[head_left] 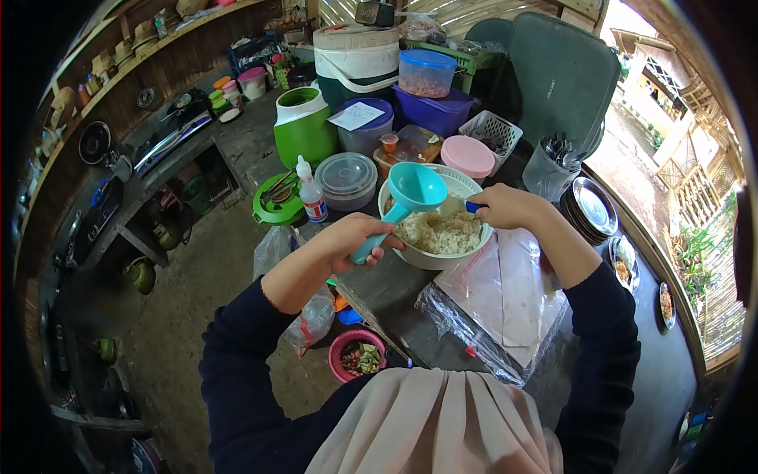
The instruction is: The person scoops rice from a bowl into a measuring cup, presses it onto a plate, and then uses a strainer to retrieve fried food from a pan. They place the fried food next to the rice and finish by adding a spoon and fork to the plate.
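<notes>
A white bowl (pixel 446 261) of cooked rice (pixel 442 231) stands on the table in front of me. My left hand (pixel 365 238) is closed around the handle of a teal plastic ladle (pixel 418 188), whose round cup is over the far left part of the bowl. On the bowl's right side, my right hand (pixel 505 207) grips a utensil with a blue handle (pixel 473 208). Its pale end reaches toward the rice; its exact shape is hard to make out.
Plastic-wrapped paper sheets (pixel 513 292) lie before the bowl. Around it are a pink-lidded tub (pixel 467 156), a clear lidded container (pixel 346 178), a squeeze bottle (pixel 311 193) and a green jug (pixel 304 134). Stacked plates (pixel 591 207) stand right; a pink basin (pixel 339 367) sits low left.
</notes>
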Action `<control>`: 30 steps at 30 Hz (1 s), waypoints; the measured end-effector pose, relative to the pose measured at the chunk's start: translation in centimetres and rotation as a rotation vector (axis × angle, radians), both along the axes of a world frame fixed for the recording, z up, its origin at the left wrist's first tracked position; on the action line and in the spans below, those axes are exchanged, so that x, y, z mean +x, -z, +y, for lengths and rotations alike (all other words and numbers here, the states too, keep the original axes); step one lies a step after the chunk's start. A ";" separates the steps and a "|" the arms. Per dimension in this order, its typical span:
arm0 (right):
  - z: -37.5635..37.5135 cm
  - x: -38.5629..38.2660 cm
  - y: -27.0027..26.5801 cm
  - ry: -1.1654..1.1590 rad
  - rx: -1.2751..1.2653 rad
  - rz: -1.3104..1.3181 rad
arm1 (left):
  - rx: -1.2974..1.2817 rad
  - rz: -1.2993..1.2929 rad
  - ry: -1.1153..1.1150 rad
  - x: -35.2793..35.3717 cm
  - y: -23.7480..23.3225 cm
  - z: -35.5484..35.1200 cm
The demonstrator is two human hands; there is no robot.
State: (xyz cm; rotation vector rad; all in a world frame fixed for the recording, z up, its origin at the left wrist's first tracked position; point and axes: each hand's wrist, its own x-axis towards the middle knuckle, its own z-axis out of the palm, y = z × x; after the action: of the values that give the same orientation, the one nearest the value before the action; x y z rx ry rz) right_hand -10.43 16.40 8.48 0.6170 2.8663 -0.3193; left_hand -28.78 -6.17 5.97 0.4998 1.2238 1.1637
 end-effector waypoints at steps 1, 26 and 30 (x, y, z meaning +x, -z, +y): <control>0.0 0.1 -0.3 -0.032 -0.001 -0.016 | 0.001 -0.002 -0.007 -0.1 0.1 0.0; -1.2 0.5 -1.1 0.164 -0.610 -0.200 | 0.056 0.003 0.005 -0.9 0.9 0.6; -0.3 1.4 -1.0 0.282 -0.704 -0.149 | 0.043 0.004 -0.015 -0.7 0.8 0.2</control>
State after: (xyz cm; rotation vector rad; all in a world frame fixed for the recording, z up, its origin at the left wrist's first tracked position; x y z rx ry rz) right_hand -9.00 16.13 9.44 0.8335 2.2822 -1.1921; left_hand -29.52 -5.95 5.18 0.5264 1.2096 1.2040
